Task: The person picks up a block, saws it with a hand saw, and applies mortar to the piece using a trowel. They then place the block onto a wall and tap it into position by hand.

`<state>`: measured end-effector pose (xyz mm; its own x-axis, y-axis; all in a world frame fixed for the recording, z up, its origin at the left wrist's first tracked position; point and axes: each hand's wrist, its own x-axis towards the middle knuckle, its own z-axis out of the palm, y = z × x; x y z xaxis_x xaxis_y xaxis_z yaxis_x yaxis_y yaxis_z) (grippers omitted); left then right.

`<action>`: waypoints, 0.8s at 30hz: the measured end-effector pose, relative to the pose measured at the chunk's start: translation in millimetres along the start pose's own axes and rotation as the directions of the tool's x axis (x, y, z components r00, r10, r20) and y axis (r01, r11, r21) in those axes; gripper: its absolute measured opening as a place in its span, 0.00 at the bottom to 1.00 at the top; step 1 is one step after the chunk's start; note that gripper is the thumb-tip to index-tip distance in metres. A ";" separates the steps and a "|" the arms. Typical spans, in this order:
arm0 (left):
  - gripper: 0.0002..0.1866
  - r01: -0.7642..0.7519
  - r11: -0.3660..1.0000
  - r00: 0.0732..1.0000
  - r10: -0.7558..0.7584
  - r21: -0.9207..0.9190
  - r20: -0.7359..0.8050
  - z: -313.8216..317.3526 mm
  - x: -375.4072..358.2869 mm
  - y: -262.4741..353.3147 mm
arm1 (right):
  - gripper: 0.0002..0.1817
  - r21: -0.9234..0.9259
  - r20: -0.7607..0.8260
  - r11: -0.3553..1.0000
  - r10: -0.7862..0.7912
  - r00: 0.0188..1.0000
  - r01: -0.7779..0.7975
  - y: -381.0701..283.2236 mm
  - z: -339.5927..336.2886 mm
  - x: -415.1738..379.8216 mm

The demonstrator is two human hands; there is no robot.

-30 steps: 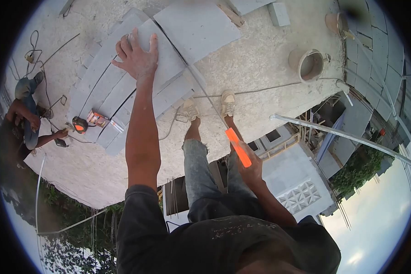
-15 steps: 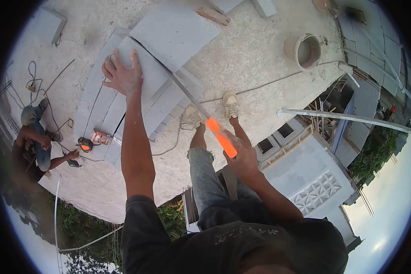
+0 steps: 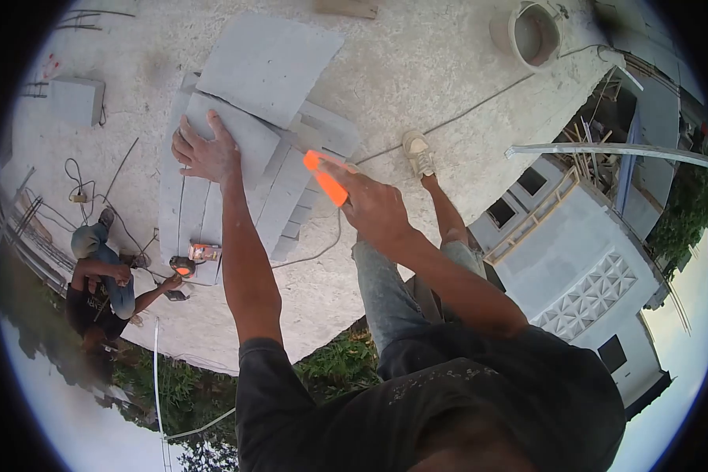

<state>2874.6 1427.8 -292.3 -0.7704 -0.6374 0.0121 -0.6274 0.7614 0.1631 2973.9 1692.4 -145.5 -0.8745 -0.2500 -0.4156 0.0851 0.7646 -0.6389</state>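
Note:
My left hand [image 3: 208,151] lies with spread fingers on a pale grey block [image 3: 248,134], which rests on a stack of similar blocks [image 3: 182,208]. My right hand [image 3: 376,206] is wrapped round the orange handle of a handsaw [image 3: 325,178]. Its blade runs from the handle toward the narrow gap between the block under my left hand and a wider grey slab [image 3: 271,67]; most of the blade is hard to make out. A black and orange tape measure [image 3: 182,266] sits on the stack's near end, beside a small red packet [image 3: 205,252].
At the left a co-worker [image 3: 102,275] sits low, holding a dark object. A bucket [image 3: 533,35] stands at upper right. Cables [image 3: 468,114] cross the concrete floor [image 3: 425,71]. The floor's edge drops off toward a building [image 3: 558,259]. Another grey block [image 3: 75,101] lies at upper left.
My right hand has pushed the saw forward and left, bringing its handle close to the blocks. My left hand stays on its block. The whole view has shifted.

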 end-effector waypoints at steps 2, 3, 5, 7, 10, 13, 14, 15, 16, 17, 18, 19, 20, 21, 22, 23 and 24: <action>0.37 -0.007 1.000 0.999 0.007 -0.006 -0.034 5.2 9.4 5.9 | 0.34 -0.038 0.007 0.999 -0.009 1.000 0.010 4.6 16.8 17.8; 0.37 -0.004 1.000 1.000 0.004 0.009 -0.014 -0.4 -2.8 -2.1 | 0.34 -0.038 0.016 0.999 0.017 1.000 -0.016 14.9 13.7 -8.3; 0.37 -0.032 0.998 0.999 0.033 0.044 -0.032 3.8 1.7 -15.1 | 0.33 0.000 0.008 0.995 0.105 0.994 -0.105 27.6 -18.7 -60.7; 0.37 -0.032 0.999 0.999 0.033 0.024 -0.036 12.4 -1.2 -14.7 | 0.28 -0.149 0.206 0.904 0.426 0.881 -0.401 55.3 -64.9 -151.5; 0.36 -0.052 0.999 0.995 0.051 -0.016 -0.080 15.2 14.7 -5.9 | 0.27 -0.212 0.215 0.781 0.624 0.752 -0.587 92.2 -134.3 -222.9; 0.36 -0.067 0.997 0.996 0.069 0.037 -0.053 7.8 -9.6 -28.0 | 0.27 -0.113 0.188 0.761 0.648 0.738 -0.639 79.3 -158.2 -216.6; 0.36 -0.068 0.997 0.996 0.069 0.024 -0.048 6.4 -8.1 -25.2 | 0.27 -0.064 0.148 0.748 0.661 0.735 -0.660 77.4 -157.8 -201.9; 0.36 -0.068 0.998 0.995 0.068 -0.007 -0.068 11.2 2.5 -13.4 | 0.27 -0.009 0.098 0.821 0.569 0.816 -0.571 70.0 -153.2 -188.3; 0.36 -0.067 0.998 0.995 0.066 -0.005 -0.075 12.2 6.3 -9.1 | 0.27 -0.047 0.007 0.939 0.343 0.939 -0.342 62.4 -147.3 -175.4; 0.36 -0.067 0.998 0.996 0.068 0.011 -0.066 11.4 3.6 -13.1 | 0.28 -0.013 0.020 0.954 0.299 0.954 -0.299 51.1 -140.0 -166.6; 0.36 -0.066 0.998 0.996 0.068 0.022 -0.064 11.2 2.4 -12.7 | 0.28 0.019 0.027 0.968 0.248 0.968 -0.248 41.6 -133.3 -156.9; 0.36 -0.065 0.998 0.996 0.066 0.012 -0.064 11.0 1.0 -13.0 | 0.28 0.029 0.029 0.982 0.187 0.982 -0.188 28.7 -128.5 -148.5; 0.36 -0.067 0.998 0.996 0.067 0.003 -0.063 9.8 0.3 -13.1 | 0.29 0.040 0.031 0.991 0.128 0.991 -0.129 13.2 -125.3 -138.6; 0.36 -0.065 0.998 0.996 0.064 -0.006 -0.063 10.2 1.8 -12.0 | 0.29 0.050 0.033 0.997 0.064 0.997 -0.065 5.8 -122.1 -131.6; 0.36 -0.065 0.998 0.996 0.065 0.000 -0.068 11.6 3.1 -11.4 | 0.29 0.077 0.028 0.995 0.068 0.997 -0.070 3.9 -118.5 -130.8; 0.36 -0.063 0.998 0.996 0.063 0.008 -0.069 12.4 3.1 -11.7 | 0.29 0.104 0.029 0.992 0.073 0.997 -0.076 0.6 -115.4 -130.9; 0.36 -0.060 0.998 0.996 0.061 0.019 -0.069 13.1 2.9 -13.4 | 0.29 0.132 0.032 0.988 0.079 0.996 -0.083 -1.7 -112.1 -130.2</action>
<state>2879.2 1417.3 -307.4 -0.7977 -0.5963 0.0903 -0.5822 0.8004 0.1430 3034.0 1790.3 -17.8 -0.8495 -0.2071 -0.4852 0.2196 0.6975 -0.6821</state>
